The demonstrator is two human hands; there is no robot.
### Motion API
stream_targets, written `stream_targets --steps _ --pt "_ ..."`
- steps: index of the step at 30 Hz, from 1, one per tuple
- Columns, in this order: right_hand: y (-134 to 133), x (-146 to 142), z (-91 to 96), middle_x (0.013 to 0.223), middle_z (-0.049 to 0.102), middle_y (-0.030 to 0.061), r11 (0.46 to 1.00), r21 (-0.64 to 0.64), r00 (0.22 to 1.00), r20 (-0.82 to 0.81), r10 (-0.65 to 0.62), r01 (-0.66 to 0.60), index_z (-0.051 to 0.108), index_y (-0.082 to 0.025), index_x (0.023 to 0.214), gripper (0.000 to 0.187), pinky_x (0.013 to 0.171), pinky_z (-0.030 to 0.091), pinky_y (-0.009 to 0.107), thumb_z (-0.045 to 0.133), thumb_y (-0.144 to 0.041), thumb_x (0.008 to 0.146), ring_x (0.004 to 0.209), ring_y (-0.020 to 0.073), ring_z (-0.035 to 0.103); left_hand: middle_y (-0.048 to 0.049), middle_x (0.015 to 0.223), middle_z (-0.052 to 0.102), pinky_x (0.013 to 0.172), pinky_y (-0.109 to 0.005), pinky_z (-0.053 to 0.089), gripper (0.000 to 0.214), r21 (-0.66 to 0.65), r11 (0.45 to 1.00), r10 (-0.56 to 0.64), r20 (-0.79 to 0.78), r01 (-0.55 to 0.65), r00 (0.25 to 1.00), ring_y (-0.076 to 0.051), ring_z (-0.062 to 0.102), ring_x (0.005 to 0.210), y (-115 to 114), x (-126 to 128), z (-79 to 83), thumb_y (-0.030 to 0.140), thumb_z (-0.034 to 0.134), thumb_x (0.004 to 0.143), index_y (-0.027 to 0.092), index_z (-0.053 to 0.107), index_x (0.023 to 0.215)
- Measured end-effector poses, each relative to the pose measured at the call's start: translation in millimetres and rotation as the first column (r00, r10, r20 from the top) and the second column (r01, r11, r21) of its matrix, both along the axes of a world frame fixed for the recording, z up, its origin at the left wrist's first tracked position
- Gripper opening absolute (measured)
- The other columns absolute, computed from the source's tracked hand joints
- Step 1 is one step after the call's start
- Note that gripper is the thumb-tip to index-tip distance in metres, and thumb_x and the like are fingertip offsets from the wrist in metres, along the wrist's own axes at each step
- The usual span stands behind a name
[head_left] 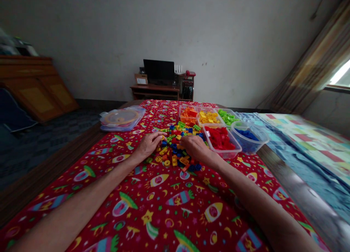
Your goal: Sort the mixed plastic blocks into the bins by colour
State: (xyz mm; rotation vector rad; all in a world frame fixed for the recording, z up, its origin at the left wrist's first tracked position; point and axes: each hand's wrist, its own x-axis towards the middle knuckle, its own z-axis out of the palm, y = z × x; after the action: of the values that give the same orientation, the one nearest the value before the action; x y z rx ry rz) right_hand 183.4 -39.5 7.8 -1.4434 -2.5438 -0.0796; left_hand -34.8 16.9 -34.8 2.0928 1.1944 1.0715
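Observation:
A loose pile of mixed-colour toy building bricks (174, 160) lies on the red patterned tablecloth (169, 204). At the pile's left edge, my left hand (148, 145) has its thumb and fingers closed round a small round yellow toy piece (163, 137). My right hand (196, 146) reaches into the right side of the pile with its fingers curled down. Its fingertips are partly hidden, so what they hold, if anything, cannot be made out. Just right of that hand stands a clear box of red bricks (220, 138).
Behind the red box are boxes of orange bricks (188, 113), yellow bricks (208, 117) and green bricks (226, 116). A round tub (255, 144) of blue bricks stands near the right table edge. Stacked clear lids (123, 118) lie at the left. A bed (308, 142) adjoins on the right.

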Motion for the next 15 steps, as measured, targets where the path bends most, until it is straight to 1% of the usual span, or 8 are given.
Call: stream_targets --steps 2,4,7,10,13,15 --pt "-0.2 1.3 1.2 0.077 0.065 0.0078 1.000 -0.014 1.000 -0.014 -0.005 0.005 0.063 -0.012 0.084 0.021 0.058 0.024 0.026 0.042 -0.011 0.089 0.064 0.0120 0.049 -0.0037 0.081 0.072 0.056 -0.024 0.047 0.039 0.039 0.999 0.016 -0.034 -0.014 0.999 -0.016 0.060 0.061 -0.5 -0.6 0.2 0.044 0.044 0.085 0.017 0.067 0.101" --pt "0.8 2.6 0.5 0.077 0.065 0.0079 1.000 -0.007 0.998 -0.056 0.002 -0.003 0.063 -0.012 0.085 0.020 0.058 0.025 0.026 0.043 -0.011 0.088 0.064 0.0120 0.049 -0.0030 0.080 0.072 0.059 -0.024 0.047 0.038 0.048 0.999 0.009 -0.049 -0.007 0.999 -0.017 0.062 0.066 -0.2 -0.8 -0.1 0.045 0.047 0.084 0.017 0.067 0.098" --pt "3.0 4.7 -1.9 0.082 0.066 0.0096 0.999 0.018 0.987 -0.159 0.037 -0.034 0.064 -0.011 0.091 0.019 0.061 0.029 0.024 0.045 -0.014 0.089 0.070 0.0133 0.054 -0.0026 0.079 0.072 0.061 -0.023 0.047 0.037 0.041 0.999 -0.007 -0.064 0.010 0.998 -0.017 0.063 0.069 0.8 -0.4 -1.4 0.047 0.052 0.081 0.017 0.068 0.095" --pt "6.3 7.7 -2.7 0.087 0.067 0.0094 0.997 0.034 0.963 -0.258 0.077 -0.071 0.064 -0.012 0.095 0.017 0.065 0.033 0.022 0.049 -0.013 0.087 0.076 0.0139 0.057 -0.0025 0.080 0.072 0.059 -0.023 0.046 0.036 0.059 0.998 0.004 -0.103 0.002 0.995 -0.017 0.062 0.067 0.5 0.7 -3.0 0.047 0.056 0.078 0.017 0.069 0.092" --pt "11.3 15.0 2.6 0.088 0.067 0.0076 0.994 0.083 0.935 -0.339 0.098 -0.074 0.064 -0.013 0.095 0.017 0.068 0.035 0.022 0.052 -0.011 0.084 0.079 0.0138 0.057 -0.0034 0.082 0.072 0.062 -0.025 0.046 0.034 0.082 0.997 0.012 -0.121 -0.002 0.993 -0.017 0.062 0.068 -1.8 2.4 -4.1 0.045 0.056 0.079 0.017 0.070 0.091" --pt "14.0 25.1 12.0 0.088 0.068 0.0065 0.992 0.121 0.921 -0.383 0.073 -0.028 0.065 -0.014 0.096 0.018 0.068 0.036 0.022 0.053 -0.012 0.082 0.079 0.0136 0.057 -0.0045 0.087 0.071 0.067 -0.027 0.048 0.031 0.105 0.994 -0.010 -0.128 0.024 0.992 -0.018 0.063 0.074 -3.2 3.4 -4.2 0.042 0.054 0.080 0.017 0.070 0.090"
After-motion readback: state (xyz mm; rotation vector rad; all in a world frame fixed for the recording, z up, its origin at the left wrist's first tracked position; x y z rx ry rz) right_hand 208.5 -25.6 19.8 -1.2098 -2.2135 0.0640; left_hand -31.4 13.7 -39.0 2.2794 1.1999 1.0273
